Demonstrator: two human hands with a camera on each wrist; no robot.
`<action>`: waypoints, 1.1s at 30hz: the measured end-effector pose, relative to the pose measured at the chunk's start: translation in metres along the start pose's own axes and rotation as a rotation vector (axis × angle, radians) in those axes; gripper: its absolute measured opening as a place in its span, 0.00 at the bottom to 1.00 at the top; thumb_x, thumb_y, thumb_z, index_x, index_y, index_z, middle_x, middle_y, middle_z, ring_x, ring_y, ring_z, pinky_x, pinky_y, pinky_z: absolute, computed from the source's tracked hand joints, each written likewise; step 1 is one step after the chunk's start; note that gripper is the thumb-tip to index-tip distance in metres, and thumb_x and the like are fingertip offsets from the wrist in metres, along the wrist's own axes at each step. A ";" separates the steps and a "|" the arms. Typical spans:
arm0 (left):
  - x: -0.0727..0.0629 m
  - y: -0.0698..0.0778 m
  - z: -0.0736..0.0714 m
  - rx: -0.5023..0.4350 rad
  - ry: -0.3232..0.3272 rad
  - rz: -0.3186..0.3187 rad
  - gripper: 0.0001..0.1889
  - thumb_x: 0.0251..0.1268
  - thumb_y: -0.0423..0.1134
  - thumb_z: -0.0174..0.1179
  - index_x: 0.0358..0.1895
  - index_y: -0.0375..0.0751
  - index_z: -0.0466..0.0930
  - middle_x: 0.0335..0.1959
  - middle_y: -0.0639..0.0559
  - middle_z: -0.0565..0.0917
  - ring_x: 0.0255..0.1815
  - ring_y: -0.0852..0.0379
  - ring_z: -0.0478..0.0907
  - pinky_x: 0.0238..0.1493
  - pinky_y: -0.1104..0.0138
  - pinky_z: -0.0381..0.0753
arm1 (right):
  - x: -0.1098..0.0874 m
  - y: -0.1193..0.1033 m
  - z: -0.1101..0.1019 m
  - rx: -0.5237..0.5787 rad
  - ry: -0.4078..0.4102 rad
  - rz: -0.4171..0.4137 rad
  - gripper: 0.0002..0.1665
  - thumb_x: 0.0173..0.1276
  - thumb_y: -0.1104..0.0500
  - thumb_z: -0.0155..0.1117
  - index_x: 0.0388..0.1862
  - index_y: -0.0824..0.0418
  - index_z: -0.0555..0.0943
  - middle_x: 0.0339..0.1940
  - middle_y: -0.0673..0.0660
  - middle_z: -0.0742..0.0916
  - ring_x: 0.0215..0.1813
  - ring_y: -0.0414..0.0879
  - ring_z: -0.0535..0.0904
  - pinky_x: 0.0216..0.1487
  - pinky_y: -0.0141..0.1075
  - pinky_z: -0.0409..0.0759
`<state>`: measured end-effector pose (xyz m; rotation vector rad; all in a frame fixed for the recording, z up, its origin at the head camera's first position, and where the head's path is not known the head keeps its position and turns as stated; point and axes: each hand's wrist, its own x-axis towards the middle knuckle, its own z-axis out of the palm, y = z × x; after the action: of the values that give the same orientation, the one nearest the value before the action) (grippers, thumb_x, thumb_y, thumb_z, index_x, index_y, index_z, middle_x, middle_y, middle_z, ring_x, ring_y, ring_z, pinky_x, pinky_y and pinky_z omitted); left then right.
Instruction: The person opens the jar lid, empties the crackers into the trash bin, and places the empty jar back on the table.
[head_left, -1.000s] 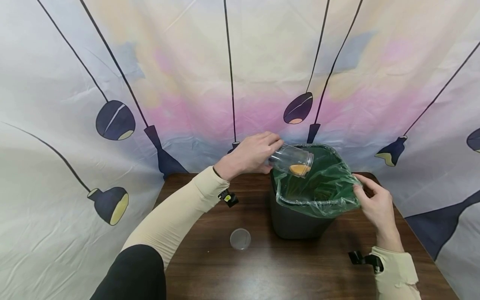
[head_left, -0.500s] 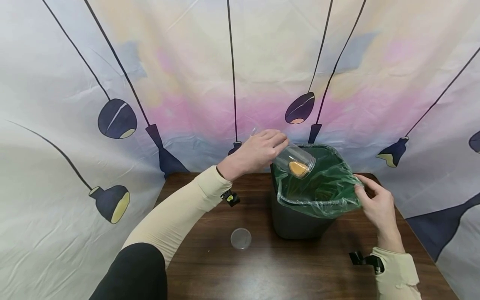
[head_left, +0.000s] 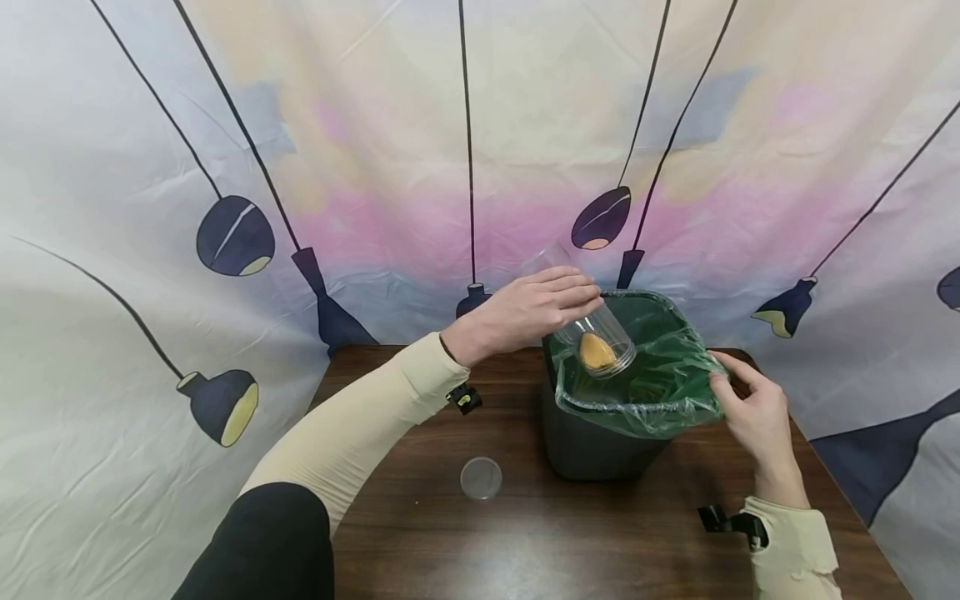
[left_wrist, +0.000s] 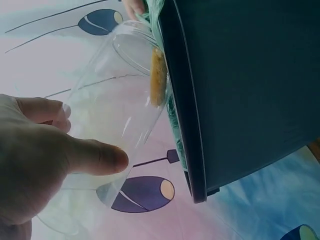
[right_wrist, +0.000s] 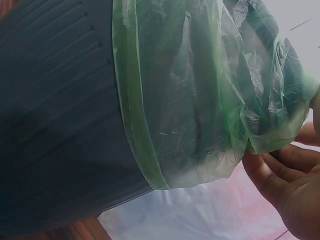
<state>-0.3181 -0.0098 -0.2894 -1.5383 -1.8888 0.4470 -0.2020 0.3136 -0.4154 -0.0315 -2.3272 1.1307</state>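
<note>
Clear plastic makes up the jar (head_left: 606, 323), tilted mouth-down over the left part of the bin (head_left: 600, 446); a yellow-orange piece (head_left: 597, 352) rests just inside its mouth. The left hand (head_left: 525, 315) has fingers and thumb curled round the jar's body, so the piece lies beyond the fingers, toward the bin. At the bin's right side, the right hand (head_left: 752, 408) pinches the green liner (head_left: 656, 333). Emptying the jar seems underway; a steeper tilt appears called for.

Head view bright; glare on dark-brown wood-grain desk (head_left: 487, 558). Wrist views dimmer, softer; dark-grey plastic bin (right_wrist: 55, 125) shadowed, pale fabric backdrop (left_wrist: 40, 65) washed out.
</note>
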 end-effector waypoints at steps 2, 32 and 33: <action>0.002 0.002 -0.002 0.027 -0.001 0.013 0.25 0.73 0.25 0.47 0.71 0.43 0.67 0.70 0.50 0.72 0.73 0.54 0.63 0.78 0.62 0.51 | 0.000 0.000 0.000 0.003 0.001 0.000 0.19 0.72 0.56 0.58 0.60 0.57 0.81 0.15 0.45 0.72 0.15 0.39 0.62 0.18 0.33 0.62; -0.002 -0.004 -0.001 -0.042 0.006 -0.113 0.27 0.67 0.29 0.56 0.69 0.44 0.69 0.68 0.49 0.74 0.70 0.53 0.67 0.75 0.62 0.57 | 0.002 0.001 0.000 0.010 -0.013 0.001 0.20 0.72 0.57 0.58 0.60 0.58 0.80 0.16 0.44 0.73 0.15 0.39 0.63 0.18 0.33 0.62; -0.002 -0.005 0.000 -0.046 0.024 -0.113 0.26 0.68 0.29 0.55 0.69 0.43 0.70 0.67 0.49 0.75 0.69 0.53 0.68 0.75 0.62 0.58 | 0.002 0.001 0.000 0.011 -0.015 0.003 0.20 0.72 0.57 0.58 0.60 0.58 0.80 0.16 0.44 0.73 0.15 0.39 0.63 0.18 0.33 0.62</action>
<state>-0.3211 -0.0130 -0.2869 -1.4502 -1.9680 0.3354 -0.2039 0.3147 -0.4146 -0.0227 -2.3345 1.1487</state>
